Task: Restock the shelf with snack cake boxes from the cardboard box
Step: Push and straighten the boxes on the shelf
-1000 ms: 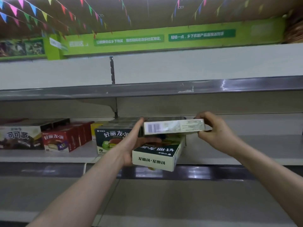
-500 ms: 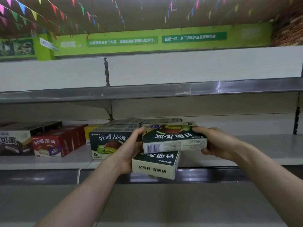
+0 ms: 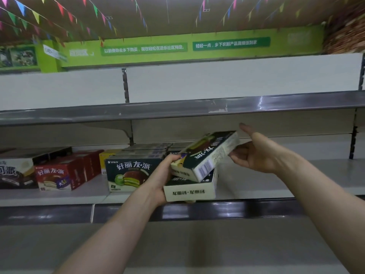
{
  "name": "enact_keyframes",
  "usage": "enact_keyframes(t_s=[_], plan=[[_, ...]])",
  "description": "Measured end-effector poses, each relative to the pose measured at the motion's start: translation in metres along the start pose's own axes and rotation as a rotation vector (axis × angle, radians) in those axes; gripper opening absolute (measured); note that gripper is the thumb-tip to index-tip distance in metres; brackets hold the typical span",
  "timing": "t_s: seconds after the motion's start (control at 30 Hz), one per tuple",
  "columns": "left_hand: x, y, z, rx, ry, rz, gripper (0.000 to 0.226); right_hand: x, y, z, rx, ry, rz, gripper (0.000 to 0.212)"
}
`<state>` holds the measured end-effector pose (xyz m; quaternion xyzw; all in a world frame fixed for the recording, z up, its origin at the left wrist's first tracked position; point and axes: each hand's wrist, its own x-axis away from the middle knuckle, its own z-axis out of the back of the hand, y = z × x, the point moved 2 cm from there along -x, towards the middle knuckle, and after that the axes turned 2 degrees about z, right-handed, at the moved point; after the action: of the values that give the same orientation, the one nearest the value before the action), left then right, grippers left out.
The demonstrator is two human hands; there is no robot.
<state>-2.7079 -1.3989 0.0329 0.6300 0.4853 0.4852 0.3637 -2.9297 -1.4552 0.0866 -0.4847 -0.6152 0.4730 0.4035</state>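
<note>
Left hand (image 3: 158, 180) gripping two stacked green snack cake boxes (image 3: 199, 171), top one tilted. Right hand (image 3: 254, 153) spread wide, fingertips at its far end. Best steadied there, then slid onto shelf (image 3: 276, 180).

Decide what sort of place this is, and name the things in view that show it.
Most likely a grocery shop aisle: long metal shelves, rows of snack cake boxes facing outward, and a green wall banner under strings of coloured pennants.

Dim greenish light, soft blur, curved edges
</note>
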Motion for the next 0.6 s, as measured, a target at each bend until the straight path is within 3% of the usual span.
enact_keyframes(t_s=[0.07,0.13,0.27,0.33,0.43,0.6], plan=[[-0.002,-0.003,-0.006,0.027,0.004,-0.024,0.036,0.004,0.011,-0.007,0.16,-0.085,-0.021,0.047],[-0.002,-0.007,-0.012,-0.001,-0.009,-0.029,0.042,0.007,0.021,-0.02,0.383,-0.143,-0.038,0.03],[-0.003,-0.015,-0.005,0.02,-0.043,0.047,0.068,0.0,-0.006,-0.033,0.551,-0.037,0.066,0.012],[-0.002,-0.015,-0.002,-0.029,-0.05,0.065,0.058,-0.007,-0.025,-0.036,0.683,0.002,0.138,0.015],[0.0,-0.012,-0.002,-0.121,-0.026,0.056,0.019,-0.02,-0.037,-0.047,0.825,-0.005,0.216,0.023],[0.0,-0.009,0.004,-0.215,-0.05,0.016,0.015,-0.034,-0.042,-0.068,1.237,-0.052,0.436,0.04]])
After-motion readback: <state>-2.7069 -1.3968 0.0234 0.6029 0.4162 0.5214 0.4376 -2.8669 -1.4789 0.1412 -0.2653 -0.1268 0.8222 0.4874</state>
